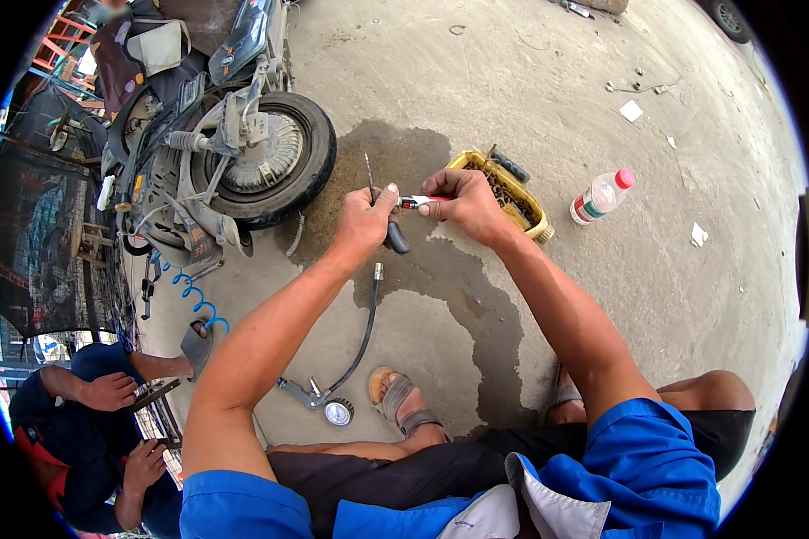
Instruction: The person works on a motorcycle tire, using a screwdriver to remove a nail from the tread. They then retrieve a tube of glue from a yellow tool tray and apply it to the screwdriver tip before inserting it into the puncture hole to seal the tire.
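Note:
My left hand (363,225) is closed round a tool with a thin metal shaft (368,169) pointing away from me and a black handle (397,238) below the fist. Between the fingers of my right hand (469,205) is a small red and white tube (422,202), held level. The tube's left end meets my left thumb and fingertips; whether they grip its nozzle or cap is hidden. Just beyond my right hand lies a yellow cut-open plastic container (535,216) with many small metal parts inside. A black-handled tool (510,166) rests at its far edge.
A scooter with its wheel (319,171) exposed lies at the left. A tyre inflator gauge (339,411) with a black hose (366,332) rests near my foot. A red-capped bottle (602,198) stands right. Another person's hand (110,392) shows lower left, near a blue coiled hose (189,289).

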Available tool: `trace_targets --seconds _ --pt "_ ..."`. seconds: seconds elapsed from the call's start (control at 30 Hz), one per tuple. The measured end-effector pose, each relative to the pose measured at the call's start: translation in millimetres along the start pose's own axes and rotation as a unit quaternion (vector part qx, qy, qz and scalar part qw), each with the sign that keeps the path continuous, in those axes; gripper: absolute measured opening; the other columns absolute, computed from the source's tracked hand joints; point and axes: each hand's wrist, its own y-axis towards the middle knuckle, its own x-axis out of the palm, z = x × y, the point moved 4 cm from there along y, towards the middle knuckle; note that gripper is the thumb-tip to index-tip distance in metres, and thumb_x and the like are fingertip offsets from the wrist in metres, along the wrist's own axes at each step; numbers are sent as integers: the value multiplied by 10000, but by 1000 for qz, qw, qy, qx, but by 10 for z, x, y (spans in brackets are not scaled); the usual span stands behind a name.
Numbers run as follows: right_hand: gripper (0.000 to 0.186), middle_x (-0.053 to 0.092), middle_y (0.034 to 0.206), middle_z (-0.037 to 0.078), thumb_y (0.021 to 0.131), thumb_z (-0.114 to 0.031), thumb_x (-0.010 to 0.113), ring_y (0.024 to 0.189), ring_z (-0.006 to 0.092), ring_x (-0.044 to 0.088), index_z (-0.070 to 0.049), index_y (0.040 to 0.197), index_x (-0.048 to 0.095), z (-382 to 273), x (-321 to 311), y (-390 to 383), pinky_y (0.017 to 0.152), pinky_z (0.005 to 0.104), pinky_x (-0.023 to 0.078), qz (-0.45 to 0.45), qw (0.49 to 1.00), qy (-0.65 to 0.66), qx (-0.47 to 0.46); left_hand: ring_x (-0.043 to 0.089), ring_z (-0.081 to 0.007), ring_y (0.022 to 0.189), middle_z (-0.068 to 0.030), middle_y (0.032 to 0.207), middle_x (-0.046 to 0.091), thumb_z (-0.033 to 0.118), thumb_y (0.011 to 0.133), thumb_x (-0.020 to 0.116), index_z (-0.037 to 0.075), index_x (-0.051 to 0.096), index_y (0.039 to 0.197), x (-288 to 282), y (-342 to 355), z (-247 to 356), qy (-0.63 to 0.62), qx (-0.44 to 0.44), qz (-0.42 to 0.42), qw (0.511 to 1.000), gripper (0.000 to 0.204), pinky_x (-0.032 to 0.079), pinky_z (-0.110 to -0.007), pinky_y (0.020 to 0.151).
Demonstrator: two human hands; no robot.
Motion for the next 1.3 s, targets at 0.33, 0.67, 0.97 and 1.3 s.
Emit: trace_targets --seconds 0.33,0.67,0.97,1.3 --pt "243 665 811 75 952 -234 684 638 103 588 6 979 660 80 6 -81 526 227 454 2 945 238 226 485 -69 575 -9 672 579 299 995 643 58 608 812 -17 -2 20 -63 33 27 997 304 380 -243 527" --pt "153 646 870 41 940 -102 654 680 83 559 -13 1064 653 73 -9 -63 576 223 455 2 955 248 165 491 -75 582 -10 688 584 306 999 638 66 601 829 24 8 17 -125 -5 22 992 297 386 -244 540" --pt "197 655 918 56 917 -52 672 687 92 572 -15 1099 605 88 -129 -16 604 226 478 22 937 323 133 530 -93 622 -24 713 593 309 989 646 56 609 857 -13 26 -29 -109 4 16 994 288 422 -255 582" --pt "216 613 922 50 920 -94 678 750 100 548 -59 1098 562 59 -430 17 622 219 475 -4 870 484 93 523 -92 602 -21 691 585 308 983 649 63 603 816 27 42 -103 -92 -37 -13 995 300 423 -259 566"
